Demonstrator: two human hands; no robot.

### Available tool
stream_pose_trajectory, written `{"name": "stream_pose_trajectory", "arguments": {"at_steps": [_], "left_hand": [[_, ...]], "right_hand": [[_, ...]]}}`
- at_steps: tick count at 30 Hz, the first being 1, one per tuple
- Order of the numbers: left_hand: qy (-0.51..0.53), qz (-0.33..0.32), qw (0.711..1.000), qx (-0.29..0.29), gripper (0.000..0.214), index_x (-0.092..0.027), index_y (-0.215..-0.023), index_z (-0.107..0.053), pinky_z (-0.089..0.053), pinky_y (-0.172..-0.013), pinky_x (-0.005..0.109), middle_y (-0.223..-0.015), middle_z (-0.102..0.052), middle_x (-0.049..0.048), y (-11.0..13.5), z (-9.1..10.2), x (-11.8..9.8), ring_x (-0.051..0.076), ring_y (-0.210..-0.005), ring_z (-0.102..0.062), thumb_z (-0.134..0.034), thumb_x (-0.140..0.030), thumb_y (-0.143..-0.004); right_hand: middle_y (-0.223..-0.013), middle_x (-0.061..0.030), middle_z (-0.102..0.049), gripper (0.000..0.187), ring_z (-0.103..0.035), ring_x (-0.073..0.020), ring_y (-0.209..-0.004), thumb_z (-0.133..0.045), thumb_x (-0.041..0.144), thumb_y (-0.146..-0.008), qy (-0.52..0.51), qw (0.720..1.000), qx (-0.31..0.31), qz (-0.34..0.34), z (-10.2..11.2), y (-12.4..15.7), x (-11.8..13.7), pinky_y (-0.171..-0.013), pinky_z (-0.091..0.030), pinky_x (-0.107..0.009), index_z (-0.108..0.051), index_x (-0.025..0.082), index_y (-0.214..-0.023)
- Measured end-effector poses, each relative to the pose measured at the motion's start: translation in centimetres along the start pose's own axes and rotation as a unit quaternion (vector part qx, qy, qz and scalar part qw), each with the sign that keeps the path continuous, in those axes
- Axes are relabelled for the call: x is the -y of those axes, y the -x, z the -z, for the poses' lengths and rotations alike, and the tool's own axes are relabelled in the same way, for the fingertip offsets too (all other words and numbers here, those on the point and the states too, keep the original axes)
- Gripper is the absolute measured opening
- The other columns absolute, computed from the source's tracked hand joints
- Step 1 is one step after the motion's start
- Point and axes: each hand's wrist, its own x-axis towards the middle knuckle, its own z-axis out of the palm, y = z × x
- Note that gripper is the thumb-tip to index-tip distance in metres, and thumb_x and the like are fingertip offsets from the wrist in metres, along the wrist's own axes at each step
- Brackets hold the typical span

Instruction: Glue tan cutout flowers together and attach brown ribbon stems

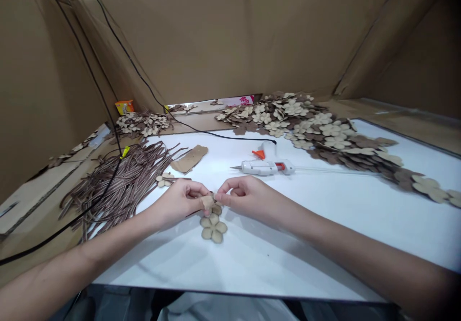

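Over the white board (173, 268), my two hands meet at the fingertips. My left hand (182, 200) is closed in a pinch on a fabric flower (217, 209), brown and beige and partly hidden by the fingers. A tan patch (207, 202) covers the left thumb tip; whether it is wrapped on or held I cannot tell. My right hand (242, 194) is pinched closed at the flower's upper edge, and what lies between its fingertips is hidden. Just below, a beige five-petalled flower (213, 228) lies flat on the board. Beyond the right hand, a white glue gun (261, 167) rests on its side.
Brown strips (108, 182) are heaped at left, beside a torn cardboard piece (190, 159) and another beige flower (164, 180). A large flower pile (324, 131) spreads across the back right. A black cable (133, 64) hangs across the left. Cardboard walls (201, 33) enclose the workspace.
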Motion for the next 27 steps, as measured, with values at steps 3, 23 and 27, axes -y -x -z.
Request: {"name": "stream_pose_trajectory", "arguments": {"at_steps": [3, 23, 27], "left_hand": [[0.004, 0.003, 1.0, 0.001, 0.015, -0.012, -0.065, -0.065, -0.043, -0.059, 0.02, -0.063, -0.067, 0.0036, 0.0, 0.0, 0.1, 0.012, -0.061, -0.06, -0.067, -0.025, -0.072], [-0.003, 0.098, 0.993, 0.068, 0.042, -0.011, -0.07, -0.061, -0.028, -0.032, 0.016, -0.071, -0.068, 0.0069, 0.2, 0.9, -1.8, 0.009, -0.044, -0.057, -0.067, -0.052, -0.067], [-0.015, 0.093, 0.994, 0.057, 0.04, -0.013, -0.068, -0.056, -0.027, -0.032, 0.016, -0.066, -0.066, 0.0043, 0.1, 1.0, -1.4, 0.008, -0.042, -0.056, -0.067, -0.051, -0.067]], "right_hand": [[-0.049, 0.0078, -0.031, 0.026, -0.025, -0.007, -0.044, -0.059, 0.043, -0.074, -0.006, 1.0, -0.006, 0.002, 0.0, 0.1, 0.1, -0.04, -0.016, -0.021, -0.066, 0.017, -0.076], [-0.057, 0.0032, -0.052, 0.022, -0.036, -0.0072, -0.048, -0.064, 0.036, -0.07, -0.114, 0.993, -0.003, -0.005, 0.0, -0.4, -0.2, -0.045, -0.022, -0.021, -0.066, 0.014, -0.073], [-0.063, 0.0012, -0.057, 0.026, -0.041, -0.0079, -0.051, -0.059, 0.04, -0.075, -0.103, 0.994, -0.014, 0.017, -0.2, -0.2, 0.3, -0.047, -0.026, -0.021, -0.065, 0.015, -0.077]]}}
